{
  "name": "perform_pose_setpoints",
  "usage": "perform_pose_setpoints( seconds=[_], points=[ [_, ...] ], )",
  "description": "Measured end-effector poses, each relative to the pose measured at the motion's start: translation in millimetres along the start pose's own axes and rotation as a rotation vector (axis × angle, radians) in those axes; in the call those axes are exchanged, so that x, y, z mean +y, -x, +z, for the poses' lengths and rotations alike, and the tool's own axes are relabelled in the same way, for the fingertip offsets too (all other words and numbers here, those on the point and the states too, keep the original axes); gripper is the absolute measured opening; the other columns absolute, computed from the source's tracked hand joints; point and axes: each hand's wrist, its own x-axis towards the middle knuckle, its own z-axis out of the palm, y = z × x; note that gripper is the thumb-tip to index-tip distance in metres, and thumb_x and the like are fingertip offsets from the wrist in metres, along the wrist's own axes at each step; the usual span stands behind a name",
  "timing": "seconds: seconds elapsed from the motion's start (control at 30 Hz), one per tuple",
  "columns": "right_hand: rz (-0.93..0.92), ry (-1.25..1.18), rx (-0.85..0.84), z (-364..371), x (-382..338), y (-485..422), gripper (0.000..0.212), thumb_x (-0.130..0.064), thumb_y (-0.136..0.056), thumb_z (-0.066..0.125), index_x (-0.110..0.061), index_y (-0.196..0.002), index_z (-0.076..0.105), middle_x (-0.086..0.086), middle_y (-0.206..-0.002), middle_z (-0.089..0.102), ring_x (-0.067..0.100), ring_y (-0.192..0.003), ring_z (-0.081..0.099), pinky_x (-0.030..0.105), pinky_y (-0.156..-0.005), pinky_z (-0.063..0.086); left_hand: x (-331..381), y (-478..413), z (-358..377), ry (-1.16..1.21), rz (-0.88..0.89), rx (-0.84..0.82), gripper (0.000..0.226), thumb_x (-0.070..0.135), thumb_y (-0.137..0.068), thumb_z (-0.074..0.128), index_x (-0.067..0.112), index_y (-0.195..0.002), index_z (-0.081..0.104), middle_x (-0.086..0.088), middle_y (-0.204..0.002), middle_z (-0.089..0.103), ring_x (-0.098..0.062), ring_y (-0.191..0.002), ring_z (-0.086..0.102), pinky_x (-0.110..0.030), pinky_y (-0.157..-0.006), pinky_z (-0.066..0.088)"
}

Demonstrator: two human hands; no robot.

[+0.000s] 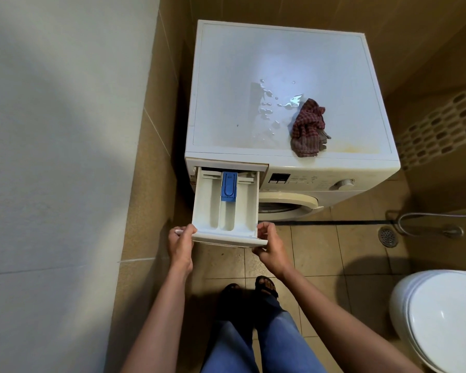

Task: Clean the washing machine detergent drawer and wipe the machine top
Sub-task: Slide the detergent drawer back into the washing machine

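1. The drawer (226,211) is pulled far out of its slot (232,166) at the upper left of the washer (307,181) front, with its back end still inside the slot
2. The left hand (180,244) grips the drawer's front left corner, fingers curled round it
3. The right hand (271,247) grips the front right corner, fingers curled round the front panel
4. A blue insert (229,187) sits in the drawer's middle compartment, towards the back
5. The washer's top (253,57) bears water drops (267,109) near its middle and a yellowish stain (358,149) by the front right edge
6. A crumpled checked cloth (308,129) lies on the top, just right of the drops and near the front edge
7. A toilet (441,319) stands at lower right, and a drain (387,235) is set in the floor tiles beyond it
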Motion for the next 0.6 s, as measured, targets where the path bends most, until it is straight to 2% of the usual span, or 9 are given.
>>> perform_pose_setpoints(
  seconds=[0.1, 0.17, 0.33, 0.47, 0.6],
  points=[
    [0.013, -0.036, -0.025, -2, 5, -2, 0.068, 0.009, -0.078, 0.066, -0.019, -0.134, 0.041, -0.007, -0.112, 0.053, 0.009, -0.104, 0.056, 0.032, -0.095, 0.050, -1, 2, -1, 0.000, -0.002, -0.012, 0.025, 0.021, -0.063, 0.065, 0.015, -0.080, 0.048, -0.006, -0.084, 0.052, -0.022, -0.085, 0.048, -0.038, -0.079, 0.041],
    [0.009, -0.037, -0.014, -2, 9, -3, 0.070, 0.009, -0.078, 0.066, -0.017, -0.140, 0.043, -0.002, -0.121, 0.050, 0.009, -0.111, 0.054, 0.035, -0.100, 0.048, -3, 3, -1, -0.002, -0.004, -0.020, 0.024, 0.021, -0.065, 0.065, 0.015, -0.080, 0.047, -0.005, -0.084, 0.052, -0.022, -0.086, 0.048, -0.037, -0.079, 0.041],
    [0.008, -0.107, 0.031, -5, 2, -11, 0.063, 0.011, -0.079, 0.064, -0.019, -0.133, 0.052, 0.001, -0.126, 0.057, 0.012, -0.115, 0.056, 0.039, -0.099, 0.049, 5, 1, 7, -0.032, 0.020, -0.051, 0.023, 0.020, -0.074, 0.067, 0.016, -0.085, 0.047, -0.007, -0.090, 0.054, -0.023, -0.090, 0.050, -0.037, -0.080, 0.042],
    [-0.012, -0.103, 0.070, -5, -4, -23, 0.064, 0.010, -0.076, 0.066, -0.021, -0.131, 0.055, -0.001, -0.127, 0.059, 0.013, -0.115, 0.057, 0.040, -0.097, 0.051, 21, -6, 13, -0.058, 0.022, -0.082, 0.033, 0.030, -0.062, 0.063, 0.016, -0.087, 0.046, -0.009, -0.094, 0.054, -0.021, -0.088, 0.050, -0.037, -0.078, 0.042],
    [-0.002, -0.071, 0.083, -4, -3, -29, 0.065, 0.011, -0.075, 0.068, -0.019, -0.131, 0.056, -0.002, -0.125, 0.061, 0.013, -0.113, 0.058, 0.040, -0.095, 0.052, 20, -10, 16, -0.047, 0.000, -0.078, 0.021, 0.016, -0.082, 0.064, 0.013, -0.093, 0.045, -0.008, -0.095, 0.053, -0.016, -0.084, 0.050, -0.031, -0.073, 0.042]
  ],
)
